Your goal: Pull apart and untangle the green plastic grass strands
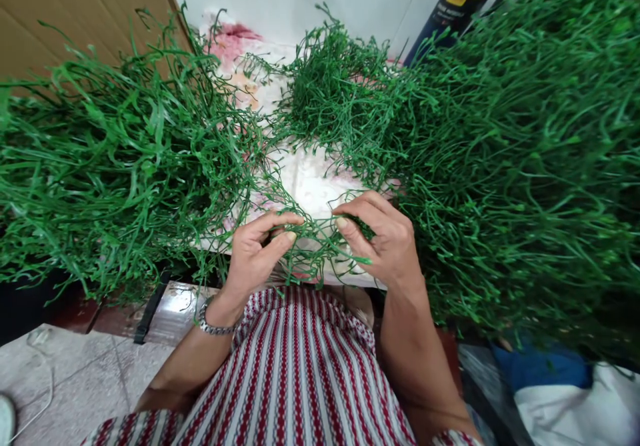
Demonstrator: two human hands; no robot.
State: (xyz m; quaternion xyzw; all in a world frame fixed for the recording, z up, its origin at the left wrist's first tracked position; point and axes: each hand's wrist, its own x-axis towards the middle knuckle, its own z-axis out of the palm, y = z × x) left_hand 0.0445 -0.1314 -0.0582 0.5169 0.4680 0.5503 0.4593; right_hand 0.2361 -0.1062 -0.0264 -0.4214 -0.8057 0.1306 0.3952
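Both hands meet at the centre of the view, working one tangle of green plastic strands point(313, 246) just above the person's lap. The left hand point(257, 253) pinches the strands between thumb and forefinger, its other fingers curled in; a metal bracelet point(213, 326) sits on that wrist. The right hand point(383, 236) grips the same tangle from the 3 o'clock side, fingertips point(345, 223) pressed into the green. The tangle hangs over the near edge of a flowered cloth point(310, 179) in white and pink.

At 9 o'clock, a big heap of green strands point(110, 173) fills the left side. At 3 o'clock, a bigger heap point(525, 166) spreads to the right edge, and a smaller clump point(335, 93) lies at 12 o'clock. At 1 o'clock, a dark blue tube point(457, 3) leans in, with a yellow label that appears to end in "CUP"; the rest is unreadable. Brown cardboard point(85, 13) stands at 11 o'clock. At 6 o'clock, a red-and-white striped garment point(295, 373) covers the lap.
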